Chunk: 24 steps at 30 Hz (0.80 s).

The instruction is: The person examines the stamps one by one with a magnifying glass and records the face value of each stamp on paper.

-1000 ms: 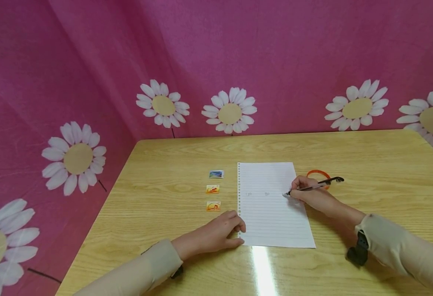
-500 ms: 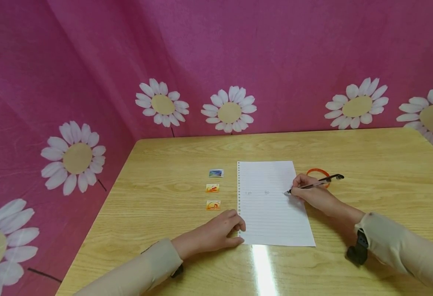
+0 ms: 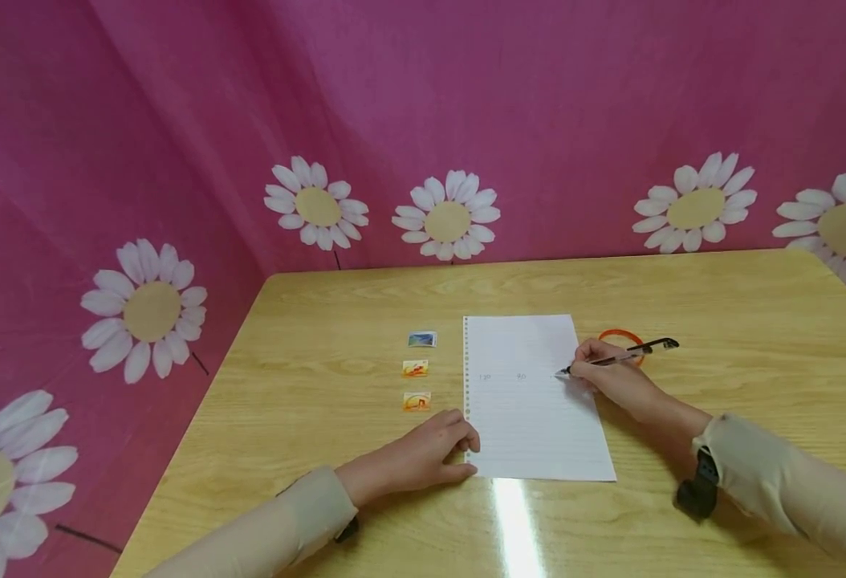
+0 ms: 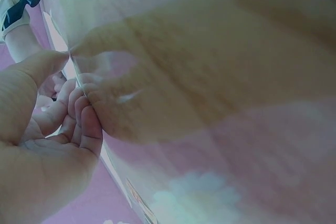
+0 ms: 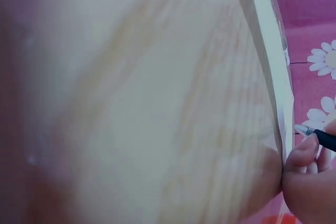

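A lined sheet of loose-leaf paper [image 3: 531,433] lies on the wooden table, its punched holes along the left edge. My right hand [image 3: 621,381] rests over the paper's right side and pinches a black-capped clear pen [image 3: 614,358]. In the right wrist view the pen [image 5: 324,138] shows between thumb and fingers. Its tip is at the paper, level with handwritten numbers that look like 120 and 80; the newest mark is too small to read. My left hand [image 3: 423,451] rests at the sheet's lower left edge, fingers loosely bent, thumb and fingertips on the paper.
Left of the paper, three small stamp-like pictures stand in a column: a blue one [image 3: 422,339], a yellow-red one [image 3: 416,368] and another yellow-red one [image 3: 416,401]. An orange-red ring [image 3: 614,333] lies behind my right hand. A pink flowered cloth [image 3: 538,128] hangs beyond the table.
A faint mark has appeared to the right of the 80. The pen and right hand have shifted slightly right; the left hand stays where it was.
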{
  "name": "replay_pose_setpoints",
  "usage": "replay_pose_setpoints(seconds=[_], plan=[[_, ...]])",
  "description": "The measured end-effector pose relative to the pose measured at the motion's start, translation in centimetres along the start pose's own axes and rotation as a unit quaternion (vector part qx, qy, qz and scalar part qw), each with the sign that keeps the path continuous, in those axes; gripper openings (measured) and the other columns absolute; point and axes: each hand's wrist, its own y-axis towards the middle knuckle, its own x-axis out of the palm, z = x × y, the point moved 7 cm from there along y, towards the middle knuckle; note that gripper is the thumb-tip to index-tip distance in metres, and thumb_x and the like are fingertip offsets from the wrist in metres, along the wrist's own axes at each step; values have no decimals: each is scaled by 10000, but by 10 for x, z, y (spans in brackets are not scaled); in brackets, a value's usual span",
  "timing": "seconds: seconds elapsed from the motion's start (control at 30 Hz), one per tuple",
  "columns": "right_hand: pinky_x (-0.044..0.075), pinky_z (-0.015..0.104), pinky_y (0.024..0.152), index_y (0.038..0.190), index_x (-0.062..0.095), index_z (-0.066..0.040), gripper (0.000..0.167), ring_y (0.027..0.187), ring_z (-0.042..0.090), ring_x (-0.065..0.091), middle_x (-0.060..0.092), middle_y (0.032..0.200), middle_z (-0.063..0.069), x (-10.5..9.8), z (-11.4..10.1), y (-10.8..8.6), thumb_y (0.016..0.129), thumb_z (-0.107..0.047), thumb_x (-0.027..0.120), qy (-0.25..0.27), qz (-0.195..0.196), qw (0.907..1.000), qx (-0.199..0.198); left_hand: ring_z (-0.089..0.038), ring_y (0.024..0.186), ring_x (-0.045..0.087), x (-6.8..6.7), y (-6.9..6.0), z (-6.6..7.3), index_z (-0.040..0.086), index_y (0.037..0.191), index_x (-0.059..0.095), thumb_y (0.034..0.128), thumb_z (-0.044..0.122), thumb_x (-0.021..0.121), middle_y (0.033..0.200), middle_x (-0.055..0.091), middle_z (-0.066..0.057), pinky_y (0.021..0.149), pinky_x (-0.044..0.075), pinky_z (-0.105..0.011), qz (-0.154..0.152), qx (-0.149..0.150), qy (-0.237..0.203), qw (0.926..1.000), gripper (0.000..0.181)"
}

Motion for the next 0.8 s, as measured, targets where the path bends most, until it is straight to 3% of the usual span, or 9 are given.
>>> replay_pose_setpoints(seconds=[0.23, 0.47, 0.8], plan=[[363, 222, 605, 974, 501, -13, 164, 680, 70, 459, 467, 729, -60, -2, 4, -2, 893, -124, 591, -101, 73, 9998, 141, -59, 925, 482, 1, 0, 0, 108, 1060, 618, 929, 206, 676, 996, 528, 1, 863, 448, -168, -4, 28, -9, 10000, 174], [405, 210, 562, 954, 476, -6, 151, 631, 48, 474, 499, 702, -79, 2, 1, -1, 875, -86, 577, -121, -9, 9999, -121, -59, 919, 479, 1, -1, 0, 111, 1059, 617, 932, 206, 671, 991, 521, 0, 858, 449, -171, 22, 65, 15, 10000, 168], [387, 204, 564, 951, 481, 11, 151, 634, 45, 463, 487, 722, -67, 1, -2, -1, 868, -76, 572, -213, -94, 9995, -190, -60, 901, 460, 0, -1, 1, 104, 1050, 619, 927, 203, 677, 974, 518, -2, 841, 437, -168, 81, 146, 54, 9998, 168]])
